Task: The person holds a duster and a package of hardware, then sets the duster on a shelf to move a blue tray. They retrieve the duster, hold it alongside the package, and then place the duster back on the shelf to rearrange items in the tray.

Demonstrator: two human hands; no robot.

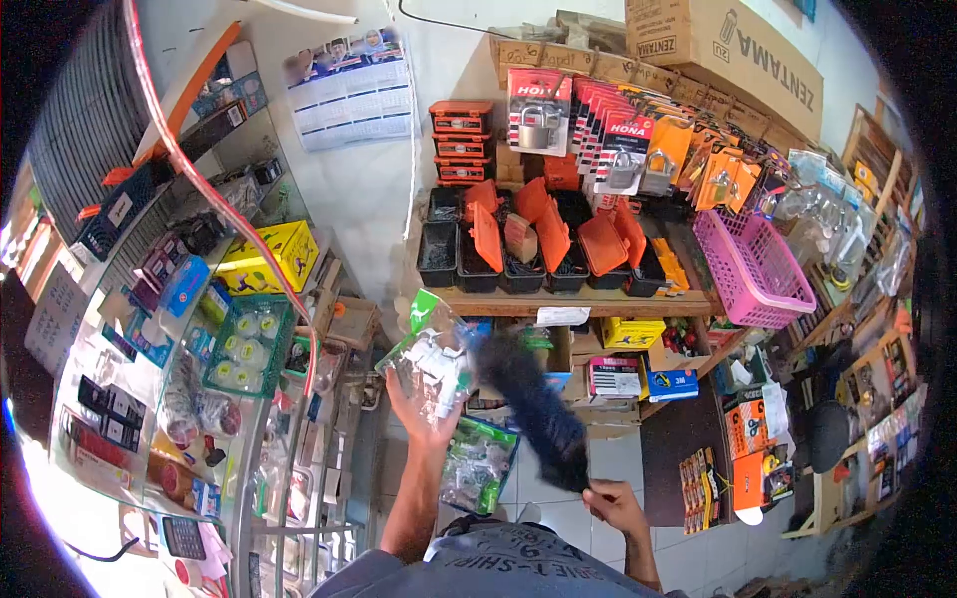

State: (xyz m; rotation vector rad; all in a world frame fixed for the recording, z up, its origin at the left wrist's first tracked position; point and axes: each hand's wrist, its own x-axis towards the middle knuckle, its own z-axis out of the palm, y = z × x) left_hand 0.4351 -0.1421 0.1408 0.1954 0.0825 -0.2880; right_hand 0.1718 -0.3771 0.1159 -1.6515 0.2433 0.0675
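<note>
My left hand (427, 414) holds up a clear plastic packet (436, 371) with a green top and white pieces inside; their exact kind is hard to make out. In my right hand (616, 506), the fingers are closed around the handle end of a dark, fluffy duster (538, 419). Its bristly head is smeared by motion and points up and left, with the tip close to the packet's right side. Below the packet, a basket (515, 450) holds more clear packets with green tops.
Black bins (439, 261) with orange lids stand on a wooden shelf (478, 302) ahead. Carded padlocks (534, 125) hang above, and a pink basket (753, 289) is at the right. A glass display case (244, 468) full of goods lines the left, beside a hanging hose (234, 214).
</note>
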